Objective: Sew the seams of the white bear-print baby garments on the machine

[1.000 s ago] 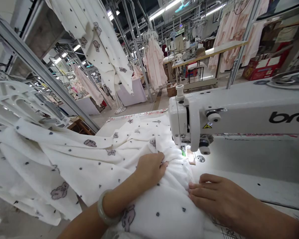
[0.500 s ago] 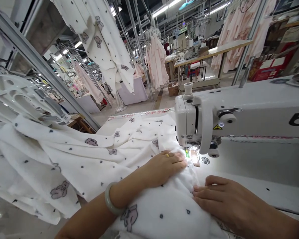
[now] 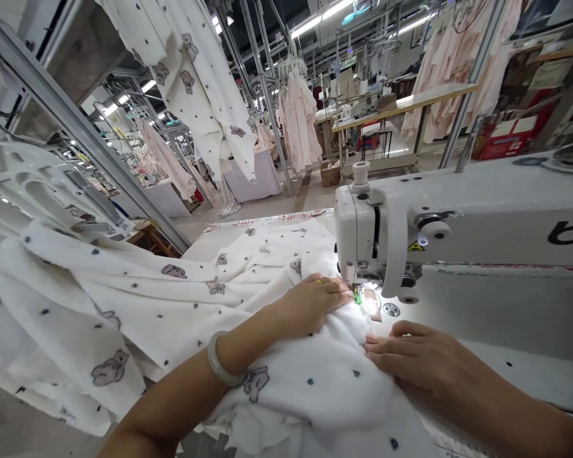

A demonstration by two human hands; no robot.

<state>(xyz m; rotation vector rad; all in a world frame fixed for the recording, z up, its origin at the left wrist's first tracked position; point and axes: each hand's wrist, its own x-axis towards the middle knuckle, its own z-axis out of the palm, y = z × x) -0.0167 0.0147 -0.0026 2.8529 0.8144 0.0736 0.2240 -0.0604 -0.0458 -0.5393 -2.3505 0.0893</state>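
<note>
White fleecy fabric printed with grey animal figures and small dark marks is spread under the sewing machine. Its edge runs to the lit presser foot, which has a green part. Flat on the fabric, just left of the foot, lies my left hand, its fingers stretched toward the needle area. Nearer to me, my right hand pinches the fabric's right edge between thumb and fingertips. The needle itself is too small to make out.
A white plastic hanger rack carries more of the printed fabric at the left. Printed pieces hang overhead from metal poles. Pink garments and a wooden-edged worktable stand farther back. A red box is at the right.
The fabric edge and both hands have moved slightly forward, toward the presser foot. Below my left forearm the fabric has shifted, and a bunched white part now shows there.
</note>
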